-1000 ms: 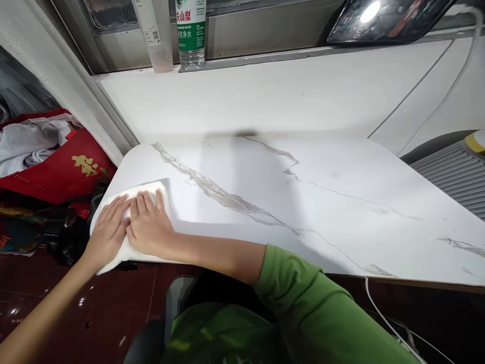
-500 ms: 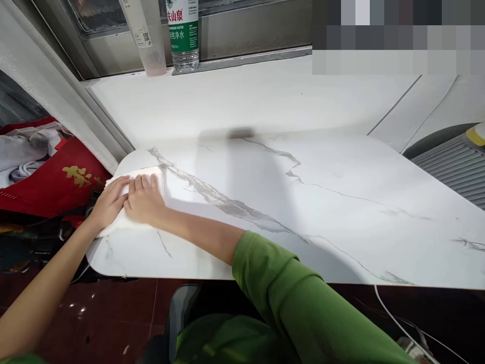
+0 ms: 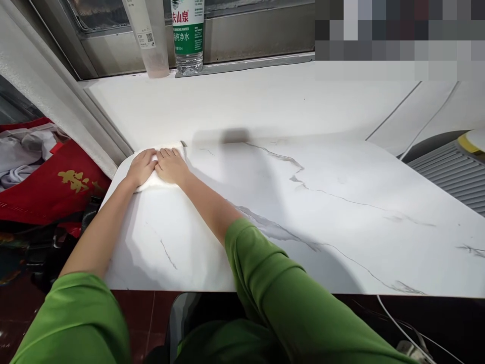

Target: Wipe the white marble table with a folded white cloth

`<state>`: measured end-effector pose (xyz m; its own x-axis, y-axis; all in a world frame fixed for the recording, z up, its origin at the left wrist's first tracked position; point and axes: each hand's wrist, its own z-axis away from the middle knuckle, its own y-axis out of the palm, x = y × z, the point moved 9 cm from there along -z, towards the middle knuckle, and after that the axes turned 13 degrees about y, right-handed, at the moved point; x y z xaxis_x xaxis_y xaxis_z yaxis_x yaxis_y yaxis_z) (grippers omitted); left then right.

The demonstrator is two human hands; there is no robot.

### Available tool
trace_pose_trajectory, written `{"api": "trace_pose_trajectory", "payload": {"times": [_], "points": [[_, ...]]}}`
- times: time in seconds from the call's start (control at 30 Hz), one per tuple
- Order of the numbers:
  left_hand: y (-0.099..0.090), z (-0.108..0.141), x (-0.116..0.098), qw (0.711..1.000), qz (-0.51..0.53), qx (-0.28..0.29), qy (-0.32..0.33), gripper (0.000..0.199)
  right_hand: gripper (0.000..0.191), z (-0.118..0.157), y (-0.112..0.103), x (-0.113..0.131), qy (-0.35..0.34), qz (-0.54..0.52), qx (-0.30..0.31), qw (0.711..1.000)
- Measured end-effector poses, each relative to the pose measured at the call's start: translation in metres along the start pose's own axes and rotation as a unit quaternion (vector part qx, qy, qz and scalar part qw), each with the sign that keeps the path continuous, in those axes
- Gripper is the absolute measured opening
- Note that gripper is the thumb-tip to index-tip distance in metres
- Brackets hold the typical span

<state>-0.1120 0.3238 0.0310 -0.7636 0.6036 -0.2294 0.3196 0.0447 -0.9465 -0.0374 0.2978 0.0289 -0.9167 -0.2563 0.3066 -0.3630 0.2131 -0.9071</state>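
A white cloth [image 3: 158,183] lies on the white marble-patterned tabletop [image 3: 212,253], close to its back left corner. Both of my hands press down on it side by side. My left hand [image 3: 141,166] rests flat over the cloth's left part. Just right of it, my right hand [image 3: 169,164] lies flat with fingers stretched toward the back edge. The thumbs nearly meet between them. Much of the cloth is hidden under my palms.
On the ledge behind stand a tall translucent cup [image 3: 153,58] and a water bottle [image 3: 188,45]. Left of the table hangs a red bag [image 3: 56,187] holding pale cloth. A grey ribbed object [image 3: 450,169] is at the right. A white cable [image 3: 397,323] hangs below the front edge.
My two hands have slid the cloth back and to the right, from the left edge of the tabletop toward the back left corner. My arms reach farther forward.
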Motion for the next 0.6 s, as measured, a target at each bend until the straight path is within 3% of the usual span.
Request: {"api": "trace_pose_trajectory", "payload": {"times": [0.13, 0.23, 0.37, 0.5, 0.6], "points": [[0.000, 0.011, -0.009, 1.000, -0.008, 0.007, 0.007, 0.051, 0.049, 0.013, -0.005, 0.001, 0.002, 0.005, 0.001, 1.000], [0.004, 0.027, -0.030, 1.000, -0.012, 0.013, 0.025, 0.050, 0.050, 0.041, -0.014, -0.001, 0.009, 0.010, -0.001, 1.000], [0.014, 0.070, -0.084, 0.998, -0.031, 0.019, 0.051, 0.051, 0.053, 0.105, -0.034, -0.003, -0.017, 0.012, -0.014, 1.000], [0.015, 0.120, -0.146, 0.996, -0.074, -0.010, 0.057, 0.052, 0.055, 0.173, -0.052, -0.004, -0.063, 0.006, -0.016, 0.998], [0.018, 0.140, -0.184, 0.992, -0.076, -0.015, 0.096, 0.053, 0.056, 0.207, -0.064, -0.009, -0.079, -0.006, -0.022, 0.997]]}}
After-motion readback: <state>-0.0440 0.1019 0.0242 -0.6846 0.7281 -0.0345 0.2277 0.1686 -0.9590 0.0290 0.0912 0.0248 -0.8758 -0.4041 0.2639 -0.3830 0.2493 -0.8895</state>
